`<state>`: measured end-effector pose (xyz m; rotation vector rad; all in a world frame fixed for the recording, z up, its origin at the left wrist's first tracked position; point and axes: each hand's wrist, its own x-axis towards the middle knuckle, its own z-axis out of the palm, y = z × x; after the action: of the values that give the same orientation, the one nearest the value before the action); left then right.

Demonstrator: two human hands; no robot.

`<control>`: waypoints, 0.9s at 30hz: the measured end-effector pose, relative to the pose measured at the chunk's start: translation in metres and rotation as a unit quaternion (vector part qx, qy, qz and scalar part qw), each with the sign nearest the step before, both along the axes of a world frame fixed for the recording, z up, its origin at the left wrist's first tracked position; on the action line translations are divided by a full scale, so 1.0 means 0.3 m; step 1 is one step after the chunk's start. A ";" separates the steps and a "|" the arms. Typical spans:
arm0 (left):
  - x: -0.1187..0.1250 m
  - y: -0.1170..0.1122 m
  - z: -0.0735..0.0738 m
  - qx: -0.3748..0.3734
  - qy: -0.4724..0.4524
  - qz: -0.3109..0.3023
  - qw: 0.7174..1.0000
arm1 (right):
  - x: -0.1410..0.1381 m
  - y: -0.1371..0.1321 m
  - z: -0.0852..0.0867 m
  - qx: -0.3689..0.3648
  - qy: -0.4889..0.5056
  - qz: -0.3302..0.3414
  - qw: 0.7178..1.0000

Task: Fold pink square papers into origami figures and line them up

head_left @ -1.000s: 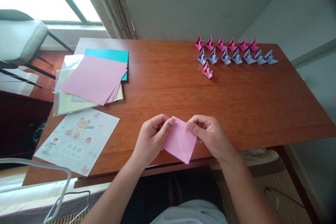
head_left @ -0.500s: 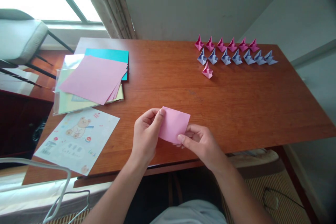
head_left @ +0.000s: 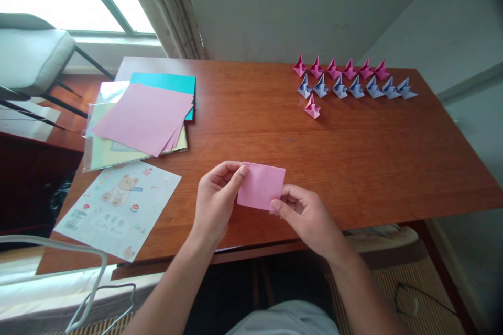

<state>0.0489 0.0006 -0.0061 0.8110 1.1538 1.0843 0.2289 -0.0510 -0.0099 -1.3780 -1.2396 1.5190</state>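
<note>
A small folded pink paper square (head_left: 261, 185) is held up just above the near edge of the wooden table (head_left: 353, 157). My left hand (head_left: 214, 201) pinches its left edge near the top corner. My right hand (head_left: 308, 217) pinches its lower right corner from below. Both hands are closed on the paper.
A stack of pink sheets (head_left: 143, 118) lies on teal and pale sheets at the table's left. A printed sheet with a bear (head_left: 118, 207) lies in front of it. Rows of folded pink figures (head_left: 340, 68) and blue figures (head_left: 356, 87) stand far right, one pink figure (head_left: 313, 108) apart.
The pink paper turned from a diamond pose to a flat square pose and rose slightly. My right hand slid from its right corner down to the lower right corner.
</note>
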 end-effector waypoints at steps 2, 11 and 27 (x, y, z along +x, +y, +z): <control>0.001 -0.004 -0.002 0.014 0.022 0.002 1.000 | 0.014 0.007 0.008 0.001 -0.018 0.023 1.000; 0.006 -0.008 0.005 0.117 0.183 -0.176 0.960 | 0.040 0.084 0.043 0.057 -0.072 0.001 0.996; -0.050 -0.030 -0.053 0.371 0.624 -0.187 0.662 | 0.031 0.108 -0.070 0.319 -0.451 0.046 0.832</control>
<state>0.0339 -0.0084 -0.0221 2.5955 1.4673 0.4888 0.2382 -0.0186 -0.0308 -1.5794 -2.1415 0.3089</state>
